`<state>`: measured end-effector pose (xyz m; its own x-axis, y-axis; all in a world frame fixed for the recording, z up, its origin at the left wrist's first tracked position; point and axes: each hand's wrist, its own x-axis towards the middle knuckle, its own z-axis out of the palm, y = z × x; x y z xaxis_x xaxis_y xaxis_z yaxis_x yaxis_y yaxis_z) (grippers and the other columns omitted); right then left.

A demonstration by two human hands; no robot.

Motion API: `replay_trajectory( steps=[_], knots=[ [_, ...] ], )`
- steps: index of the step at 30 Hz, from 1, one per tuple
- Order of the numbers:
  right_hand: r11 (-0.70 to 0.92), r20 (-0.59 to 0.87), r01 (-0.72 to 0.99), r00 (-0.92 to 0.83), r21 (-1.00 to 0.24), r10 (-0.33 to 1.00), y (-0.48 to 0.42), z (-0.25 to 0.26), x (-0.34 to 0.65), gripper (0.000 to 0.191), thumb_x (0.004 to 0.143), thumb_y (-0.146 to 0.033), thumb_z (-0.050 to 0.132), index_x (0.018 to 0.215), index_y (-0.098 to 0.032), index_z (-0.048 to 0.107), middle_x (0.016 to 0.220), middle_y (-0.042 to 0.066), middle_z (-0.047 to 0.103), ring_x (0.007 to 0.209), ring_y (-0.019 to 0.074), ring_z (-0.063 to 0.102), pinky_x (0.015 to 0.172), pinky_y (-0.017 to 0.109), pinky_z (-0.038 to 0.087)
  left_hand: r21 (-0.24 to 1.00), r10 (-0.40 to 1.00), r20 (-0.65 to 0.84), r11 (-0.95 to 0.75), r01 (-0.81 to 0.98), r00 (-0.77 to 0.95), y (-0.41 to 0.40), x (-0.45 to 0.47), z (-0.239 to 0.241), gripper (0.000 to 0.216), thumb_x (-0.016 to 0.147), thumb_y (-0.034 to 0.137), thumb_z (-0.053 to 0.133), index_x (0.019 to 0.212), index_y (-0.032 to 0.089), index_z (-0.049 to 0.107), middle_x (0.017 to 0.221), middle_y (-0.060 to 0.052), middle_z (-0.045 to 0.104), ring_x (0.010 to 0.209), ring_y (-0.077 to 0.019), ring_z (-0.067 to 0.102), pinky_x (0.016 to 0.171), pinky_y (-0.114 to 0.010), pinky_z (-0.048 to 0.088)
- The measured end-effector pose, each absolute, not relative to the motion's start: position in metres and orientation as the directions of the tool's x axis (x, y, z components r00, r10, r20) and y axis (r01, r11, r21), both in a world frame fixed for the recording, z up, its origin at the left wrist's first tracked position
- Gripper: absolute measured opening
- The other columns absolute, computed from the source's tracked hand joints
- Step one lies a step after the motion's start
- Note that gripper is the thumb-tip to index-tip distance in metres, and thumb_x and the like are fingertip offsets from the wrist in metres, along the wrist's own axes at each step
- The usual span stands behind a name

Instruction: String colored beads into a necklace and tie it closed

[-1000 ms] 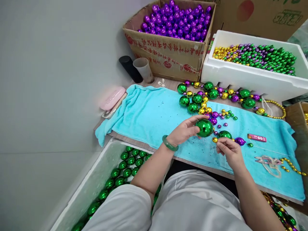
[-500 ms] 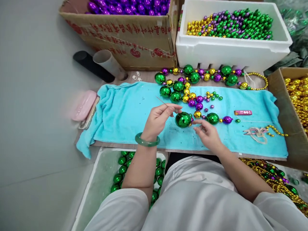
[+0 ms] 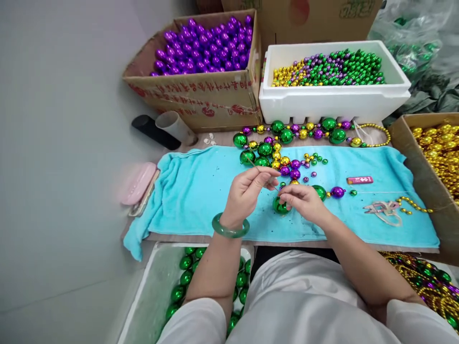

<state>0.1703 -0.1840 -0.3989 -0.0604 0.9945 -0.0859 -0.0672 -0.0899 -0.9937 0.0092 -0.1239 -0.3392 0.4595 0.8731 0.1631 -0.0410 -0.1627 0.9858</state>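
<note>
My left hand [image 3: 253, 193], with a green bangle [image 3: 230, 226] at its wrist, pinches a long thin needle [image 3: 252, 164] slanting down to the right. At the needle's lower end are the closed fingertips of my right hand [image 3: 304, 203]; what they pinch is hidden. Just beneath them a big shiny green bead [image 3: 280, 206] rests on the blue towel [image 3: 201, 191], partly covered by the fingers. To the right, a green bead [image 3: 319, 192], a purple bead [image 3: 337, 192] and a small green bead [image 3: 353, 192] lie in line with a pale thread [image 3: 380, 192].
Finished-looking bead strands [image 3: 286, 136] and loose beads lie behind my hands. A red packet [image 3: 360, 180] and small scissors [image 3: 382, 208] are at right. Bead-filled boxes stand around: a purple-bead carton [image 3: 201, 95], a white foam box [image 3: 333, 102], a gold-bead carton [image 3: 412, 157].
The view has tilted up, showing more of the boxes. My right hand has moved up from beside the big green bead to the needle's lower end. My left hand still holds the needle.
</note>
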Motion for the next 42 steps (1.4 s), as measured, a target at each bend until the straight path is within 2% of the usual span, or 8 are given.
replay_trajectory(
  steps=[4,8,13,20,25,31,36,42],
  knots=[
    [-0.087,-0.078,-0.175,-0.057,-0.981,0.995,-0.190,-0.401,0.175,0.026,0.077,-0.043,0.065,0.074,-0.017,0.060,0.054,-0.004,0.053,0.047,0.0076,0.049,0.044,0.020,0.040,0.988,0.876,0.141,-0.153,-0.012,0.461,-0.123,0.002,-0.354,0.035,0.089,0.044,0.053,0.113,0.021,0.064,0.094,-0.007,0.068,0.086,-0.0162,0.063,0.079,-0.031,0.052],
    [-0.041,-0.051,-0.274,0.029,-0.961,0.998,-0.194,-0.390,0.176,0.027,0.078,-0.044,0.064,0.078,-0.018,0.059,0.052,-0.005,0.050,0.045,0.0070,0.044,0.041,0.020,0.036,0.853,0.756,0.095,-0.397,0.338,0.647,-0.142,0.011,-0.379,0.076,0.063,0.048,0.078,0.131,0.027,0.050,0.127,-0.010,0.056,0.116,-0.0276,0.051,0.101,-0.046,0.041],
    [0.064,0.032,-0.390,0.088,-0.918,0.996,-0.204,-0.357,0.189,0.020,0.081,-0.039,0.065,0.083,-0.020,0.060,0.053,-0.005,0.048,0.047,0.0093,0.048,0.040,0.021,0.036,0.595,0.707,0.081,-0.600,0.535,0.703,-0.164,0.029,-0.411,0.046,0.075,0.030,0.069,0.118,0.021,0.057,0.126,-0.012,0.052,0.117,-0.0293,0.047,0.101,-0.047,0.040],
    [0.333,0.217,-0.313,0.351,-0.889,0.911,-0.231,-0.327,0.243,0.013,0.080,-0.035,0.068,0.078,-0.024,0.063,0.050,-0.004,0.035,0.042,0.0095,0.036,0.039,0.024,0.029,0.579,0.801,0.345,-0.592,0.560,0.490,-0.117,0.013,-0.433,0.048,0.080,0.032,0.064,0.124,0.019,0.050,0.127,-0.012,0.049,0.123,-0.0256,0.045,0.108,-0.045,0.035],
    [0.222,0.106,-0.301,0.358,-0.927,0.928,-0.249,-0.359,0.261,0.011,0.081,-0.034,0.067,0.082,-0.023,0.065,0.051,-0.004,0.038,0.045,0.0100,0.037,0.039,0.024,0.028,0.643,0.828,0.277,-0.537,0.546,0.488,-0.092,-0.001,-0.454,0.054,0.076,0.036,0.067,0.124,0.018,0.047,0.129,-0.013,0.047,0.126,-0.0263,0.043,0.109,-0.046,0.033],
    [0.110,-0.012,-0.322,0.354,-0.940,0.935,-0.260,-0.398,0.264,0.015,0.079,-0.032,0.068,0.088,-0.021,0.065,0.052,-0.003,0.046,0.047,0.0106,0.043,0.041,0.024,0.033,0.584,0.766,0.068,-0.550,0.597,0.640,-0.087,-0.018,-0.427,0.093,0.060,0.052,0.078,0.138,0.022,0.038,0.141,-0.015,0.037,0.134,-0.0335,0.031,0.111,-0.051,0.026],
    [0.064,-0.068,-0.352,0.350,-0.934,0.934,-0.255,-0.407,0.257,0.015,0.079,-0.033,0.066,0.085,-0.021,0.061,0.052,-0.004,0.045,0.047,0.0100,0.043,0.041,0.023,0.034,0.544,0.714,0.275,-0.668,0.508,0.644,-0.072,0.033,-0.400,0.034,0.083,0.041,0.060,0.112,0.024,0.064,0.114,-0.007,0.061,0.109,-0.0254,0.049,0.101,-0.045,0.033],
    [0.105,-0.023,-0.402,0.302,-0.910,0.953,-0.252,-0.408,0.242,0.010,0.083,-0.029,0.062,0.087,-0.020,0.062,0.053,-0.004,0.048,0.047,0.0091,0.045,0.042,0.022,0.035,0.422,0.446,0.105,-0.829,0.366,0.889,-0.074,0.130,-0.419,0.019,0.081,0.013,0.054,0.075,0.013,0.072,0.075,-0.014,0.065,0.086,-0.0258,0.052,0.078,-0.039,0.037]
  ],
)
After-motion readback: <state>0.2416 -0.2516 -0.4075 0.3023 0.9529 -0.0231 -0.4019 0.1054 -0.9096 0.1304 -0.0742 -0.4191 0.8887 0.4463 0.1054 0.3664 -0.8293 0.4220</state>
